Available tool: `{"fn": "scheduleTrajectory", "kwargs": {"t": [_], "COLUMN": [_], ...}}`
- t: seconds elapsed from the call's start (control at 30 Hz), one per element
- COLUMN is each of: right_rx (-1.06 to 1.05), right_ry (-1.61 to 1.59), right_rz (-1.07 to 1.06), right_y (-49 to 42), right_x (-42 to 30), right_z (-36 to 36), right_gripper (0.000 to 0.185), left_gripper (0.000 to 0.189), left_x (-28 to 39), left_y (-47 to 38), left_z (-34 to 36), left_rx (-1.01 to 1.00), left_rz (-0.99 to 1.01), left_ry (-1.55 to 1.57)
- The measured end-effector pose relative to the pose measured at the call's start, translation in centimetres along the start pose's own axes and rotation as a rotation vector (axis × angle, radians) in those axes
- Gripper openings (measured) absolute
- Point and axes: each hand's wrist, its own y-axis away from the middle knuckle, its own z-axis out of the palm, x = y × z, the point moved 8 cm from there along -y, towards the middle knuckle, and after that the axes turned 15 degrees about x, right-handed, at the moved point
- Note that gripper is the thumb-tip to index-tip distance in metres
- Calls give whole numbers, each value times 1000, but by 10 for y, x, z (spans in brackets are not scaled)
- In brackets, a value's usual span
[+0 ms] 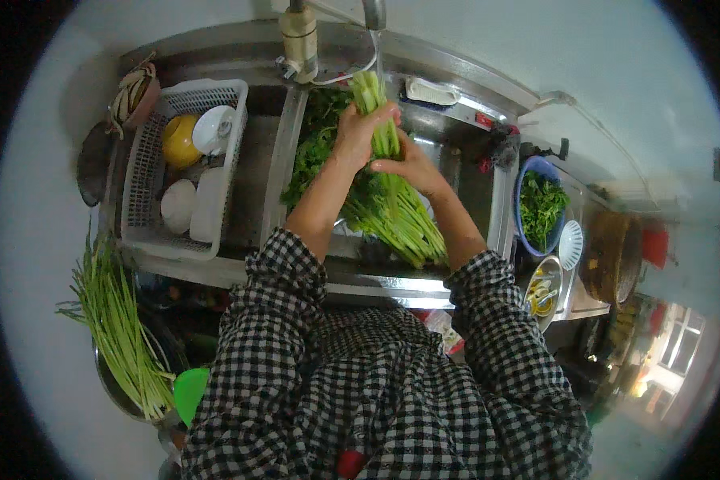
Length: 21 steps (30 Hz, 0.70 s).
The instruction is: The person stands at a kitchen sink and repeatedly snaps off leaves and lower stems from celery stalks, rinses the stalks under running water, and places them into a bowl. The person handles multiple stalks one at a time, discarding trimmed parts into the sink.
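In my left hand (pixel 357 137) is a bunch of pale green leafy-vegetable stalks (pixel 369 90), probably celery, tilted with the thick ends up. My right hand (pixel 419 167) wraps the same bunch lower down, thumb across the front and fingers partly hidden behind. A thin stream of water falls from the metal faucet spout (pixel 374 15) onto the upper stalks. Beneath my hands, more stalks (pixel 405 225) lie in the right basin of the steel sink (pixel 273 174). Dark green leaves (pixel 315 144) fill that basin's left side.
A white plastic basket (pixel 234 162) with bowls stands over the left basin. At right are a purple bowl (pixel 521 210) of leafy greens and a metal bowl (pixel 557 300). A scrub brush (pixel 432 92) rests on the back ledge. Long green stalks (pixel 117 324) lie at lower left.
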Motion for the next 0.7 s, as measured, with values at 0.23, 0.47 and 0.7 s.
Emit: {"fn": "scheduleTrajectory", "kwargs": {"t": [0.23, 0.47, 0.7], "right_rx": [134, 52, -285], "right_ry": [396, 707, 735], "right_rz": [46, 113, 190], "right_y": [13, 47, 62], "right_x": [48, 170, 219], "right_z": [-19, -87, -113], "right_gripper": [31, 37, 48], "left_gripper": [26, 23, 28], "left_x": [-9, 20, 89], "left_y": [-9, -11, 57], "left_z": [-8, -54, -116], "left_rx": [62, 309, 412], "left_rz": [-80, 165, 233], "left_ry": [156, 211, 510]}}
